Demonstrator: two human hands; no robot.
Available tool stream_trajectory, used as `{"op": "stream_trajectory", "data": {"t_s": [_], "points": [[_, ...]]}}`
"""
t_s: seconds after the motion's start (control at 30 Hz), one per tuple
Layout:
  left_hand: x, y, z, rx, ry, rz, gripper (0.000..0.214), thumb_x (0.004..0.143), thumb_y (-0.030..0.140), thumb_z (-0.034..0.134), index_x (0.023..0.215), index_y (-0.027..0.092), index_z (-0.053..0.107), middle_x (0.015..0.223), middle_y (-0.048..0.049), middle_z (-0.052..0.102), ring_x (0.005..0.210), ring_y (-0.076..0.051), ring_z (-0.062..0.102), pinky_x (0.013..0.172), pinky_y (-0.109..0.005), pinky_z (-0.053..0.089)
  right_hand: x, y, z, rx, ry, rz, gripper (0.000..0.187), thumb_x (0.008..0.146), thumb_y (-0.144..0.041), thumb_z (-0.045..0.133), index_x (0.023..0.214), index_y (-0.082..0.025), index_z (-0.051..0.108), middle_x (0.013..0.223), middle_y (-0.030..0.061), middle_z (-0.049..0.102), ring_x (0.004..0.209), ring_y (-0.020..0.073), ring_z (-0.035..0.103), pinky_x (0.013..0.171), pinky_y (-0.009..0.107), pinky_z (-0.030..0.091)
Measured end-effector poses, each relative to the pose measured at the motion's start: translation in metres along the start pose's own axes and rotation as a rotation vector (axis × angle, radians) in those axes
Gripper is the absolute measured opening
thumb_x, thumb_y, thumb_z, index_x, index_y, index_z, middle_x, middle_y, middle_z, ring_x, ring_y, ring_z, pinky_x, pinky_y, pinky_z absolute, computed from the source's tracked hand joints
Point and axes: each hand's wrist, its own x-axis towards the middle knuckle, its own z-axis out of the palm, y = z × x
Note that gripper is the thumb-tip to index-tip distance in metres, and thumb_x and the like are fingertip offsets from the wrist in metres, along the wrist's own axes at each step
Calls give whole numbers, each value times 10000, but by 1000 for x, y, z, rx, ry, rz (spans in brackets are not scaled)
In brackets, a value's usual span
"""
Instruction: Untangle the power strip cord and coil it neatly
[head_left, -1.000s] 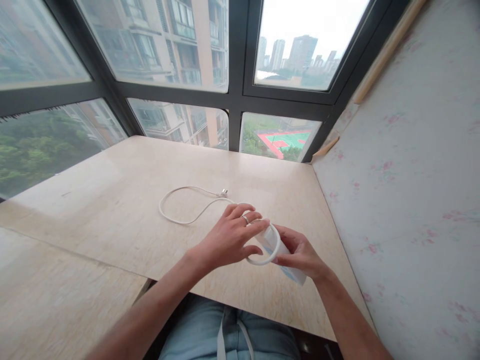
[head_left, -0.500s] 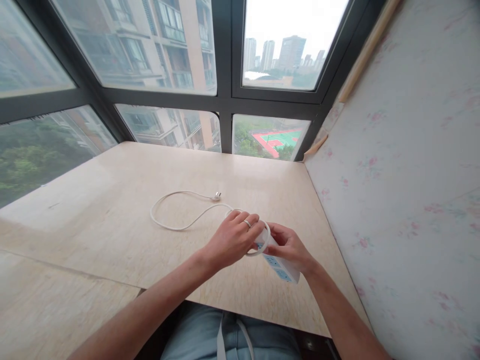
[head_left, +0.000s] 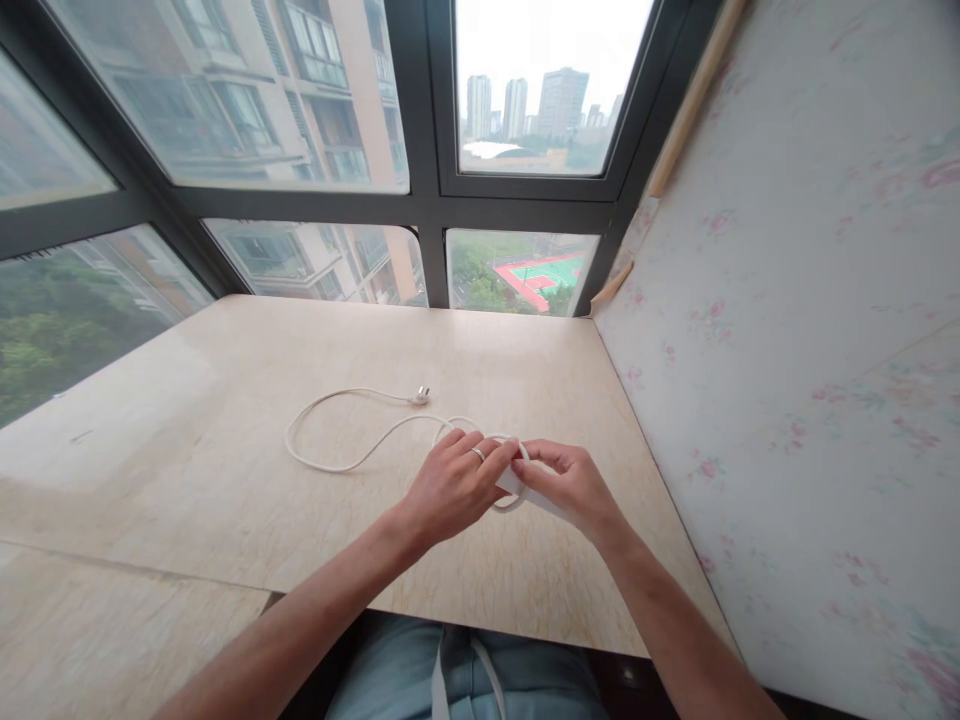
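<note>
A white power strip (head_left: pixel 513 483) sits between my two hands, mostly hidden by them, low over the beige stone tabletop (head_left: pixel 225 470). My right hand (head_left: pixel 566 487) grips its body from the right. My left hand (head_left: pixel 454 483), a ring on one finger, pinches the white cable (head_left: pixel 330 463) where it loops round the strip. The rest of the cable lies in a loose curve on the table to the left and ends in a plug (head_left: pixel 418 398).
Large dark-framed windows (head_left: pixel 420 200) close off the far and left sides of the table. A floral-papered wall (head_left: pixel 787 350) runs along the right edge. My lap in blue jeans (head_left: pixel 465 680) shows below the near edge.
The cable loop has been drawn tight round the power strip, and both hands have lowered it toward the table. The strip's socket face, seen earlier, is now hidden by my hands.
</note>
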Motion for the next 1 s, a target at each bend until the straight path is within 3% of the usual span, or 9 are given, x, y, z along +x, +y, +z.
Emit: {"op": "stream_trajectory", "data": {"t_s": [0.1,0.2,0.33,0.4,0.47,0.6,0.77,0.9,1.0], "points": [[0,-4,-6,1,86,-20,168,919,277,578,1044,165,577,928,-62,703,806,-215,615,707,-345,446,-3,-1,0,-113,164,9,262,823,-448,647,818,-214,765,887,44,743,892,230,670,840,337,481],[-6,-10,-11,-48,136,-78,110,888,238,614,979,179,595,908,-57,706,812,-208,624,728,-344,477,-2,5,-4,-206,220,19,310,842,-452,595,795,-192,759,848,46,738,845,225,665,785,317,481],[-23,-24,-18,-82,257,-192,169,826,192,672,985,208,616,939,-45,717,890,-214,654,932,-421,476,3,28,-20,-314,333,62,355,836,-461,570,739,-160,732,754,58,714,786,231,663,720,305,488],[-33,-31,-23,-101,360,-349,208,774,243,740,947,212,628,917,-44,714,903,-224,660,950,-432,477,2,44,-30,-278,356,140,355,810,-478,596,731,-153,716,717,65,703,763,237,677,669,296,503],[-40,-37,-28,-179,477,-587,281,708,319,803,891,201,626,875,-45,698,860,-220,661,851,-386,523,-2,57,-37,-127,343,234,359,775,-500,634,788,-150,712,780,82,720,758,239,697,622,289,524],[-38,-44,-34,-651,721,-990,366,666,386,826,832,181,574,784,-22,660,656,-161,635,605,-282,536,-14,72,-39,150,304,327,458,756,-564,664,918,-137,705,738,89,721,644,209,691,611,321,560],[-26,-53,-31,-1130,896,-1112,404,646,379,827,880,162,580,790,-13,640,598,-137,614,579,-301,581,-24,73,-37,127,317,117,390,817,-513,664,983,-165,728,671,52,695,662,177,649,703,333,538],[-28,-58,-22,-1283,883,-1262,406,609,316,842,880,137,599,769,-15,636,598,-141,619,514,-272,586,-31,72,-39,276,371,-152,272,840,-444,676,1005,-236,737,743,31,686,689,163,607,704,339,504],[-37,-57,-14,-1418,853,-1399,305,682,264,783,886,115,612,753,-41,662,539,-128,614,492,-248,582,-36,68,-42,373,328,-289,146,831,-384,704,911,-269,746,693,9,648,715,163,592,689,324,484]]}}
